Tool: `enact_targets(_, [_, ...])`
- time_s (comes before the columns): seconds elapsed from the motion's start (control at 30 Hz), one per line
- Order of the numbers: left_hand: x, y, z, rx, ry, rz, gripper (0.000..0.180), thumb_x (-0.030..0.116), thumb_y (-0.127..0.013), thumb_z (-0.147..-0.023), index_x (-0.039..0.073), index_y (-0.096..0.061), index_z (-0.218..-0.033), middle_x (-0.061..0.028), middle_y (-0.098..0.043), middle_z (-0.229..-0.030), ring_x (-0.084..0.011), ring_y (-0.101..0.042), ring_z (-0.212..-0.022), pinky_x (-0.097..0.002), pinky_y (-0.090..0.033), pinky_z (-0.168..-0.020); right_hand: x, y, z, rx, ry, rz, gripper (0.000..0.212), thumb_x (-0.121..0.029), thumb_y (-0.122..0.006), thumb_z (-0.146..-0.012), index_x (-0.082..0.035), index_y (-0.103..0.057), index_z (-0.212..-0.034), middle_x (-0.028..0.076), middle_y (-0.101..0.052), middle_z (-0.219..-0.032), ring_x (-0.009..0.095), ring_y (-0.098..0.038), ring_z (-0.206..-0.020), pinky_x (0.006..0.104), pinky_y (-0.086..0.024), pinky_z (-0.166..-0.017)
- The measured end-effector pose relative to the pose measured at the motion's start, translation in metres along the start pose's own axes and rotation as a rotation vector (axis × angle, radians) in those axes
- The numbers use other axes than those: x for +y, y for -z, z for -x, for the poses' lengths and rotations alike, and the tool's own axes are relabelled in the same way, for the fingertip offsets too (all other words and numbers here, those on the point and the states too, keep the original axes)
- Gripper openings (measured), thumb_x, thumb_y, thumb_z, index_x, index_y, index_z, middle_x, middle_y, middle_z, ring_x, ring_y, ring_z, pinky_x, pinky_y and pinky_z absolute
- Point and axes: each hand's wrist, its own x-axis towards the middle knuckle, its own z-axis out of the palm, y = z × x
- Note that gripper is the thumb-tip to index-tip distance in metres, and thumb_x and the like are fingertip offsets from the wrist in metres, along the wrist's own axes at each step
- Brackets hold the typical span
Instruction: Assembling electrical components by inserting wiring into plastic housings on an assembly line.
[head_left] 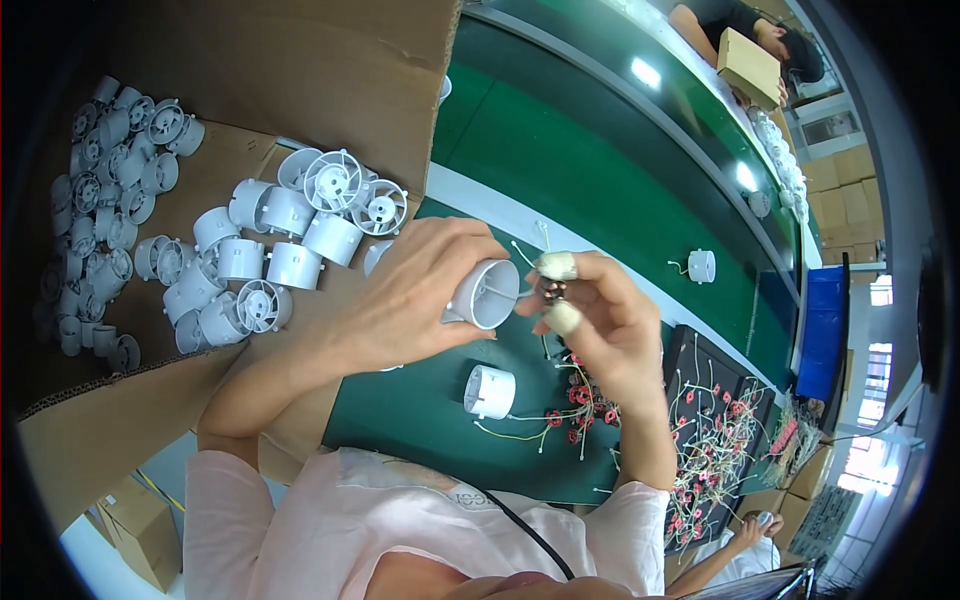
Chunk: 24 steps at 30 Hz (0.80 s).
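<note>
My left hand (425, 285) is wrapped round a white plastic fan housing (492, 296), a short tube with spokes inside, its open mouth turned toward my right hand. My right hand (618, 325), with pale covers on thumb and forefinger, pinches a small dark wired part (551, 290) just beside that mouth. Thin pale wires trail from the pinch. Below the hands another white housing (490, 391) lies on the green table with wire coming out of it. Next to it is a loose pile of small red wired parts (582, 400).
A cardboard box (335, 70) on the left contains many white housings (240, 260). On the right a dark tray (735, 365) carries more red wired parts. Beyond runs a green conveyor (590, 190) bearing one wired housing (701, 266). A blue bin (822, 330) and two other people are farther off.
</note>
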Motion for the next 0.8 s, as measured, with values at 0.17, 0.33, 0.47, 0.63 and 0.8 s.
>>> enact_targets(0.17, [0.003,-0.007,0.003,0.136,-0.069,-0.121,0.066,0.014,-0.079,-0.065,0.004,-0.045,-0.120,-0.0135,-0.053,-0.111,-0.0324,-0.052,-0.102,-0.0421,-0.038,-0.093,0.002,-0.012,0.003,0.044,0.268,0.608,0.028,0.007,-0.061,-0.080,0.002,-0.055,-0.106,0.013,-0.061,-0.099,0.021,-0.062,-0.074,0.0293,-0.050,-0.065])
enact_targets(0.33, [0.006,-0.008,0.004,0.171,-0.091,-0.172,0.063,0.013,-0.078,-0.065,0.002,-0.045,-0.119,-0.0137,-0.054,-0.109,-0.0322,-0.054,-0.099,-0.0414,-0.038,-0.091,0.018,-0.021,-0.002,0.101,0.548,0.812,0.034,0.007,-0.066,-0.068,0.000,-0.057,-0.099,0.013,-0.058,-0.088,0.029,-0.058,-0.074,0.0360,-0.045,-0.063])
enact_targets(0.47, [0.005,-0.006,0.003,0.101,-0.075,-0.150,0.062,0.009,-0.075,-0.067,0.002,-0.045,-0.121,-0.0144,-0.054,-0.112,-0.0322,-0.056,-0.097,-0.0401,-0.044,-0.087,0.025,-0.027,-0.003,0.107,0.529,0.807,0.036,0.006,-0.066,-0.064,-0.001,-0.056,-0.098,0.011,-0.055,-0.083,0.028,-0.055,-0.071,0.0372,-0.043,-0.062])
enact_targets(0.63, [0.002,-0.008,0.004,0.133,-0.034,-0.046,0.061,0.005,-0.076,-0.065,0.002,-0.050,-0.120,-0.0171,-0.055,-0.114,-0.0333,-0.057,-0.100,-0.0368,-0.048,-0.085,0.022,-0.030,-0.010,0.106,0.535,0.833,0.029,0.003,-0.064,-0.064,-0.001,-0.057,-0.092,0.010,-0.050,-0.079,0.026,-0.051,-0.070,0.0368,-0.039,-0.061])
enact_targets(0.8, [-0.003,-0.014,0.004,0.208,-0.076,0.001,0.059,0.004,-0.075,-0.067,0.002,-0.052,-0.121,-0.0148,-0.057,-0.115,-0.0292,-0.060,-0.100,-0.0353,-0.051,-0.081,0.023,-0.026,-0.011,0.143,0.503,0.818,0.030,0.003,-0.065,-0.063,-0.004,-0.059,-0.091,0.009,-0.050,-0.084,0.027,-0.051,-0.077,0.0395,-0.038,-0.067])
